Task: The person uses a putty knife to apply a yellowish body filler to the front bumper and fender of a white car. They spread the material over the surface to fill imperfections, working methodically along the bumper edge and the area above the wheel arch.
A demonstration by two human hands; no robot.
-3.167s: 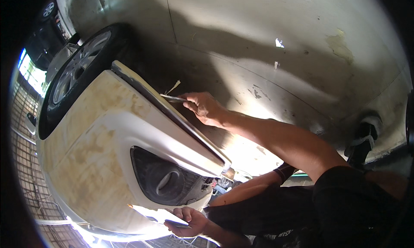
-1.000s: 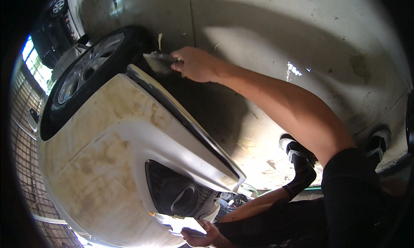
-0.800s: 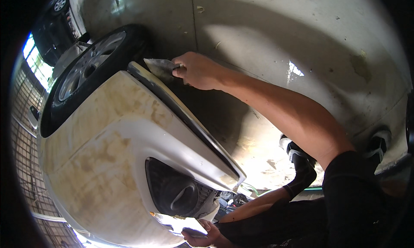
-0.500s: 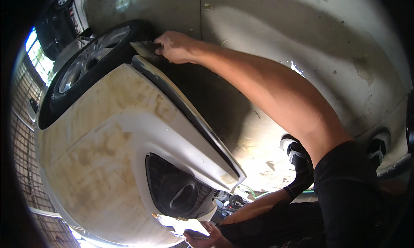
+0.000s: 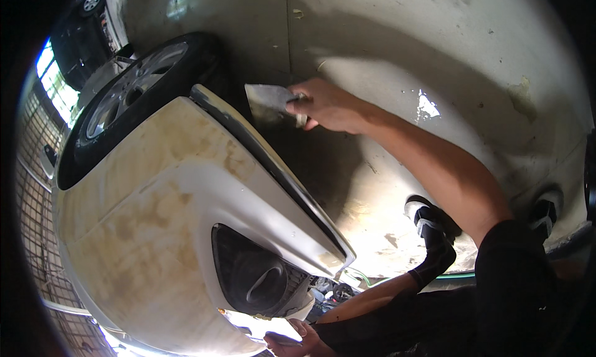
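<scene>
A car's white front bumper (image 5: 136, 220), patched with yellowish, sanded-looking filler, fills the left half of the view, with a dark vent insert (image 5: 245, 267) and a narrow lip (image 5: 271, 171) along its right edge. My right hand (image 5: 320, 106), right of that lip's upper end, is closed on a flat metal putty knife (image 5: 267, 99), its blade held in the air near the lip. At the lower middle my left hand (image 5: 298, 339) grips a flat, shiny plate (image 5: 261, 324) close to the bumper, with a little yellowish material on its edge.
A tyred wheel (image 5: 133, 93) sits behind the bumper. A dark car (image 5: 77, 47) and a metal grid (image 5: 34, 214) are at the far left. My feet (image 5: 425, 214) are on the stained concrete floor (image 5: 403, 40), near a green hose (image 5: 450, 276) and some clutter (image 5: 326, 292).
In the last half second my right hand and the knife have moved down and to the right, away from the tyre. My left hand stays about where it was.
</scene>
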